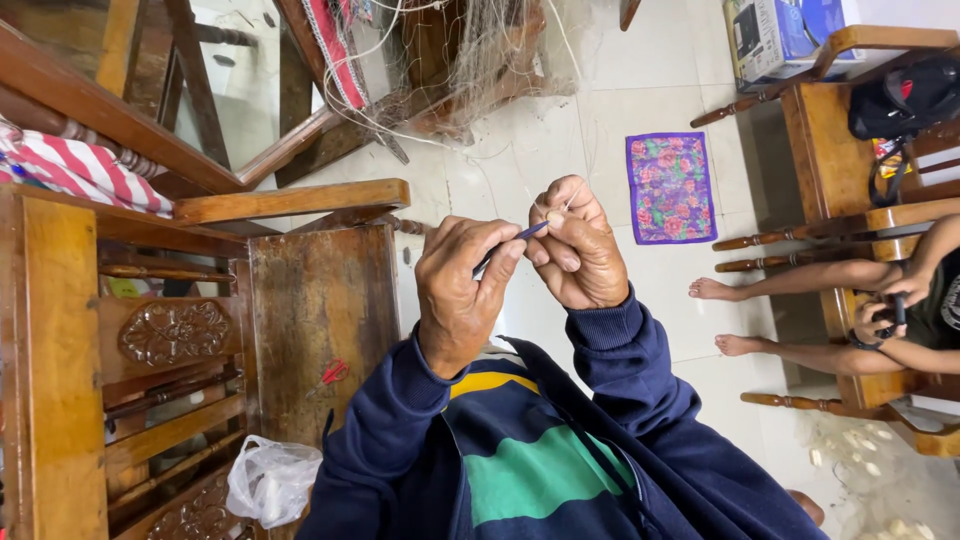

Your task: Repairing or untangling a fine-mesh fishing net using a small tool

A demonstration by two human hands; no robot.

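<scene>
Seen from above, looking down past a navy sleeve and a striped green and yellow shirt front. Left hand (pixel 460 295) closed around a thin blue netting needle (pixel 510 242), thumb and forefinger pinching its shaft, tip slanting up toward the other hand. Right hand (pixel 578 245) just beside it, nearly touching, fingers curled shut and pinching a pale knot or mesh of fine fishing net (pixel 480 60) at the thumb tip; exact grip point too small to tell. Thin, almost clear threads running up and away from the right fingertips to the bundled net draped over dark wooden furniture well beyond both hands. Likely mending or knotting a mesh: best done by keeping the strand taut between the pinch and the far bundle, holding the pinch firm so the loop keeps its size, guiding the needle tip cleanly through without snagging neighbouring threads, then drawing the knot down snug against the thumb. Left of the hands, a carved wooden chair (pixel 300 300) with a white plastic bag (pixel 270 480) below it. Beyond the right hand, a purple floral mat (pixel 670 187) on pale floor tiles. Far right, another person's bare legs (pixel 790 280) and hands holding a small dark object.
</scene>
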